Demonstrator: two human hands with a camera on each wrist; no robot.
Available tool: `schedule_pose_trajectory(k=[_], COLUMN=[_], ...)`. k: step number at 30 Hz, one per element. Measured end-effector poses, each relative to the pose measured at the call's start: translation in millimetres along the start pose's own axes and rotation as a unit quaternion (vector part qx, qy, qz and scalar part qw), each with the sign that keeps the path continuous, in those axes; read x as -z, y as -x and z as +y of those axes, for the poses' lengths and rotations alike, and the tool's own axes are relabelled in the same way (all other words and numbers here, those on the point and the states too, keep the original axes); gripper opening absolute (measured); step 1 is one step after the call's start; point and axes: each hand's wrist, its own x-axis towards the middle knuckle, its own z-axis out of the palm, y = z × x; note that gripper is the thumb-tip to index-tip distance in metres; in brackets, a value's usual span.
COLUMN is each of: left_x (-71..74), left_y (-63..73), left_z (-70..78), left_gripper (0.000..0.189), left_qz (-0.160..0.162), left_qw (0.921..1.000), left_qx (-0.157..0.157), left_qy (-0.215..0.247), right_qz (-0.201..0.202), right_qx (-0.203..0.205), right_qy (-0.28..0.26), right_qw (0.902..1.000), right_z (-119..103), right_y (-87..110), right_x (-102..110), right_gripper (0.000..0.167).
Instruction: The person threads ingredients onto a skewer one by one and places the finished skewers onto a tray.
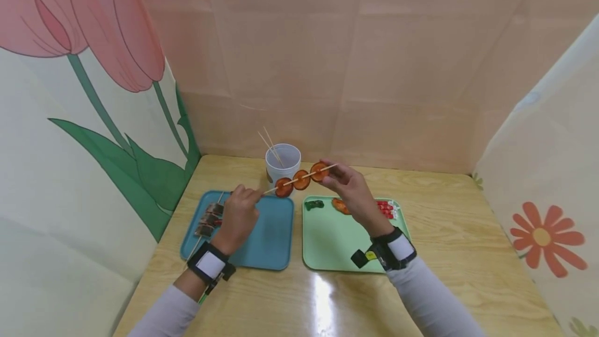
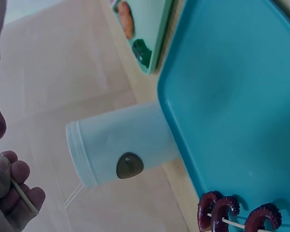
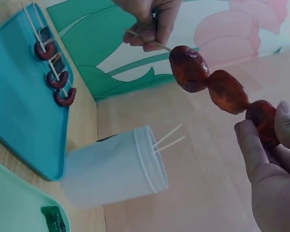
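Observation:
Above the trays, a wooden skewer (image 1: 269,191) carries three glossy, reddish-orange round pieces (image 1: 301,180) in a row. My left hand (image 1: 238,217) grips the skewer's bare lower end, with curled fingers (image 2: 20,171) around the stick in the left wrist view. At the other end, my right hand (image 1: 351,194) pinches the outermost piece (image 3: 263,121) between thumb and fingers. The skewer's tip pokes out past that piece in the head view. Its exact kind of food cannot be told.
A blue tray (image 1: 269,256) holds a skewer of dark grey pieces (image 1: 206,225) and one of dark red curled tentacles (image 3: 58,79). On the green tray (image 1: 323,254) lie green, orange and red-white pieces (image 1: 386,208). Behind stands a white cup (image 1: 276,170) with two skewers.

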Motion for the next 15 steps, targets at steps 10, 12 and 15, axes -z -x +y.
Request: schedule_pose_trajectory(k=[10, 12, 15], left_x=[-7.6, -9.2, -11.5], left_y=[23.8, 30.1, 38.4], left_z=[-4.5, -5.9, -9.2], left_gripper=[0.019, 0.013, 0.005], left_qz=[-0.031, -0.049, -0.072], left_qw=[0.9982, 0.9965, 0.993], left_qx=[0.049, 0.065, 0.089], left_qy=[-0.016, -0.019, -0.03], right_qz=[-0.02, -0.035, -0.054], right_qx=[-0.098, -0.102, -0.11], right_qy=[0.235, 0.294, 0.358], right_qw=[0.9668, 0.9497, 0.9256], right_z=[52.7, 66.0, 79.5], right_y=[-4.9, -6.1, -8.1], right_x=[-38.2, -52.0, -70.2], right_gripper=[0.047, 0.046, 0.047])
